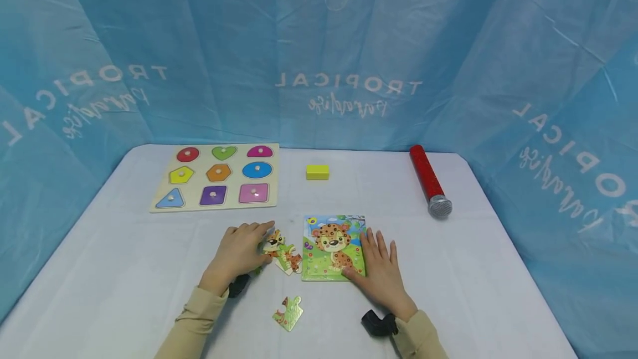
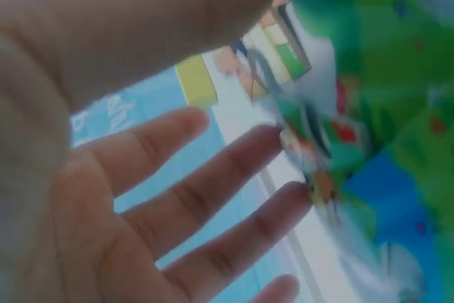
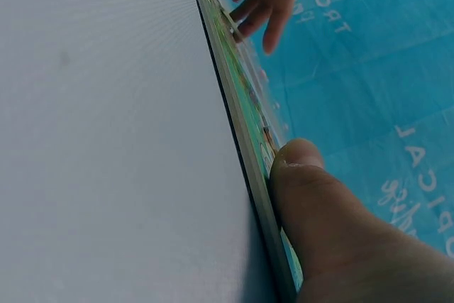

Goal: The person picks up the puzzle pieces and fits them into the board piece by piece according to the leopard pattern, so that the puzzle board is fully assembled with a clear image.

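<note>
A jigsaw puzzle (image 1: 333,245) with a cartoon leopard lies in its tray at the middle of the table. Along its right edge rests my right hand (image 1: 380,270), fingers straight, thumb on the lower right corner. In the right wrist view the thumb (image 3: 312,189) presses on the puzzle's edge. Left of the tray, several loose puzzle pieces (image 1: 289,259) overlap in a small pile. My left hand (image 1: 241,251) reaches over the pile's left side, thumb and index finger apart around it. The left wrist view shows its fingers (image 2: 191,200) extended, with blurred pieces close by.
One separate puzzle piece (image 1: 288,313) lies nearer the front. Behind the left hand is a wooden shape board (image 1: 234,181) with knobbed pieces. A yellow block (image 1: 317,172) stands at the back, and a red microphone (image 1: 427,179) at the back right. Blue curtains (image 1: 349,60) surround the table.
</note>
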`<state>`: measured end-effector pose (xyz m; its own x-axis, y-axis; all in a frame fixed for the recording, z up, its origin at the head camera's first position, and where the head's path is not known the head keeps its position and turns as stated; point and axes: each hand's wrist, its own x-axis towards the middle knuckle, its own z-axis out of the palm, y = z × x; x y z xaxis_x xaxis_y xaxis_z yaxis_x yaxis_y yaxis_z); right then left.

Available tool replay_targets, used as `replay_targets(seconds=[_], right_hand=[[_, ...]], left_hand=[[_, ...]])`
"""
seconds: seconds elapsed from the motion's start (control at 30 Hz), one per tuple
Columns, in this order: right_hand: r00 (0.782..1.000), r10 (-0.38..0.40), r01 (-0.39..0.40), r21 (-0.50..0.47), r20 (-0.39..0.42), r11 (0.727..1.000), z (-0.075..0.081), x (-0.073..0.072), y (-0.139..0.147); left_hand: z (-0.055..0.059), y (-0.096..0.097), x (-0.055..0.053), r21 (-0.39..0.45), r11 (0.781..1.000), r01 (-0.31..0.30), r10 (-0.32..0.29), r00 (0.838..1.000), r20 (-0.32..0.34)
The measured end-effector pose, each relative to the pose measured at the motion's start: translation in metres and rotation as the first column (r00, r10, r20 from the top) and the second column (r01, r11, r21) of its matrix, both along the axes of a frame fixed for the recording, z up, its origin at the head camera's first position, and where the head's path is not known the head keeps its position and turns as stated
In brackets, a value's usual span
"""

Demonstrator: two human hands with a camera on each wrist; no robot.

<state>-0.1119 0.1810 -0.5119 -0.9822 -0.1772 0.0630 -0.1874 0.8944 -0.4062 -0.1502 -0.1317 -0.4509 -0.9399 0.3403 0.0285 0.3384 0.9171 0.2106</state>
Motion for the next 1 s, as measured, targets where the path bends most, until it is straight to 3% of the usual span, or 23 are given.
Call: replay_targets(seconds=[0.3, 0.53, 0.63, 0.73, 0.87, 1.0], right_hand=[[1.000, 0.000, 0.000, -0.003, -0.003, 1.000, 0.001, 0.000, 0.000], [1.000, 0.003, -0.003, -0.009, 0.000, 1.000, 0.002, 0.001, 0.002], [1.000, -0.004, 0.004, -0.008, 0.004, 1.000, 0.003, 0.002, 0.004], [1.000, -0.007, 0.007, -0.003, 0.001, 1.000, 0.002, 0.002, 0.005], [1.000, 0.003, -0.003, -0.008, -0.015, 1.000, 0.002, 0.001, 0.004], [1.000, 0.018, -0.019, -0.017, -0.011, 1.000, 0.002, 0.001, 0.000]], left_hand=[[-0.003, 0.002, -0.002, 0.068, 0.994, 0.084, -0.085, 0.996, 0.016], [0.003, 0.010, -0.003, 0.097, 0.991, 0.089, -0.083, 0.995, -0.061], [0.008, 0.029, -0.003, 0.111, 0.986, 0.125, -0.114, 0.988, -0.101], [0.008, 0.058, -0.002, 0.088, 0.976, 0.201, -0.190, 0.974, -0.124], [-0.003, 0.094, -0.003, 0.005, 0.956, 0.292, -0.287, 0.942, -0.174], [-0.013, 0.112, -0.002, -0.074, 0.955, 0.289, -0.298, 0.922, -0.247]])
